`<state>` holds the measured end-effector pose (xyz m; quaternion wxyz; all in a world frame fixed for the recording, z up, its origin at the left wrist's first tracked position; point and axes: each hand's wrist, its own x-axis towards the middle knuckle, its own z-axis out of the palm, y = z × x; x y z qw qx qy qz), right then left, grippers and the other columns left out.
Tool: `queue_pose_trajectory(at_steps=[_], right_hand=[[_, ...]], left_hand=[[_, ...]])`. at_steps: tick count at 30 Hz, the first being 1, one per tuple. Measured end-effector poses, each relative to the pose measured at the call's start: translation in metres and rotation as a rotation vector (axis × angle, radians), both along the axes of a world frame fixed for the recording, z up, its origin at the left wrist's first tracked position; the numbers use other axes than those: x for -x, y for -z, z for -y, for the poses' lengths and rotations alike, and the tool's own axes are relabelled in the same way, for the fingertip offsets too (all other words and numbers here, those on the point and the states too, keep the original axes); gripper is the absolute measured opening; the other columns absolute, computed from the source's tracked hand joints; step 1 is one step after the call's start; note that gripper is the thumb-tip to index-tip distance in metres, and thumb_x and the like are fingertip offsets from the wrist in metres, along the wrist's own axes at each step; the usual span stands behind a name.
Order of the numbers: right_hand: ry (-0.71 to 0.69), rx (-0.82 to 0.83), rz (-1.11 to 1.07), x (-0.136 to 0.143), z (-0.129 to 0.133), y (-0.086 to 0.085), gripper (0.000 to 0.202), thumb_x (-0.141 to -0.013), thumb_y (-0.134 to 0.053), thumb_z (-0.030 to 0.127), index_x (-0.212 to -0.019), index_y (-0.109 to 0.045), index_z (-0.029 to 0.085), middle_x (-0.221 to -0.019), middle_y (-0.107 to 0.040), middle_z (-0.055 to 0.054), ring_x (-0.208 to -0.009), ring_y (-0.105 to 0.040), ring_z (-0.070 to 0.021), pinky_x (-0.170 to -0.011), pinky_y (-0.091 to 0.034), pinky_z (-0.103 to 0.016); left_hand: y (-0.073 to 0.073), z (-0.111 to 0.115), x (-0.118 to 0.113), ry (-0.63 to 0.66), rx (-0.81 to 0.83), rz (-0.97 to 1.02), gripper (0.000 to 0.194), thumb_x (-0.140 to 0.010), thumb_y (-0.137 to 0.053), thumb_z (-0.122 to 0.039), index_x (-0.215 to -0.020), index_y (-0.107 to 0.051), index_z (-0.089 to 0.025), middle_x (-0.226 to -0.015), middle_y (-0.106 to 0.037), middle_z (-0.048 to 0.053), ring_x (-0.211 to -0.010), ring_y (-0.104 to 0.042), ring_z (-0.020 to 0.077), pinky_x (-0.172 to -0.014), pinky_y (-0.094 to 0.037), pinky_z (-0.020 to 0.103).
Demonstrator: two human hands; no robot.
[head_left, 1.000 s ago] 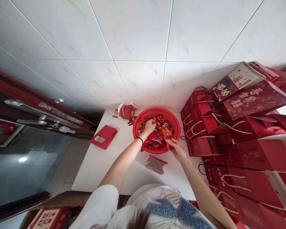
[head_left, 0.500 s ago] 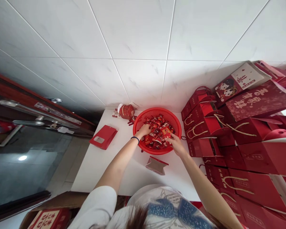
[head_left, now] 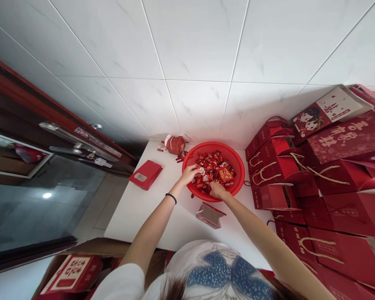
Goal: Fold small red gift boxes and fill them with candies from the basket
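Observation:
A round red plastic basket (head_left: 240,175) on the white table holds many small red-wrapped packets (head_left: 217,160). Inside its left part, my left hand (head_left: 189,173) has its fingers closed on a small packet with a whitish patch (head_left: 201,171). My right hand (head_left: 217,190) reaches over the near rim with its fingertips down among the packets, so what they hold, if anything, is hidden. Beside that hand, a larger red and yellow packet (head_left: 225,175) lies on the pile. An open small red paper box (head_left: 210,215) stands just in front of the basket.
A flat red bag with an oval window (head_left: 146,175) lies on the white table (head_left: 128,216) at left. Behind it sits a red jar (head_left: 176,145). Red gift boxes (head_left: 268,171) are stacked at right. A door (head_left: 59,112) is at far left.
My right hand has let go of the red and yellow packet and moved down-left into the pile. My left hand now holds a small packet at the left side. The view has shifted slightly.

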<state>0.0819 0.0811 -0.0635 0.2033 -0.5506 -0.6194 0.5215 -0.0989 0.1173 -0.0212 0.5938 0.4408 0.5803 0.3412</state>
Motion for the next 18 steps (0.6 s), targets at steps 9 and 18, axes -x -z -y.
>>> queue_pose_trajectory(at_steps=[9,18], right_hand=[[0.206,0.379,-0.448,-0.031,0.003,-0.041,0.033,-0.058,-0.08,0.039,-0.081,-0.067,0.019,-0.08,-0.071,-0.002,-0.076,-0.067,-0.0187,-0.071,-0.057,-0.035],[0.445,0.546,-0.948,-0.049,0.036,-0.064,0.028,-0.066,-0.085,0.027,-0.09,-0.071,0.02,-0.08,-0.072,-0.002,-0.082,-0.07,-0.0177,-0.078,-0.059,-0.032]], left_hand=[[-0.013,0.016,0.0,-0.171,0.058,0.146,0.019,-0.07,-0.075,-0.031,-0.069,-0.063,-0.017,-0.075,-0.072,0.004,-0.077,-0.069,0.019,-0.076,-0.055,0.03],[-0.02,0.035,-0.014,-0.092,0.058,0.186,0.031,-0.061,-0.083,-0.038,-0.076,-0.067,-0.016,-0.077,-0.074,0.004,-0.075,-0.07,0.0192,-0.074,-0.055,0.031]])
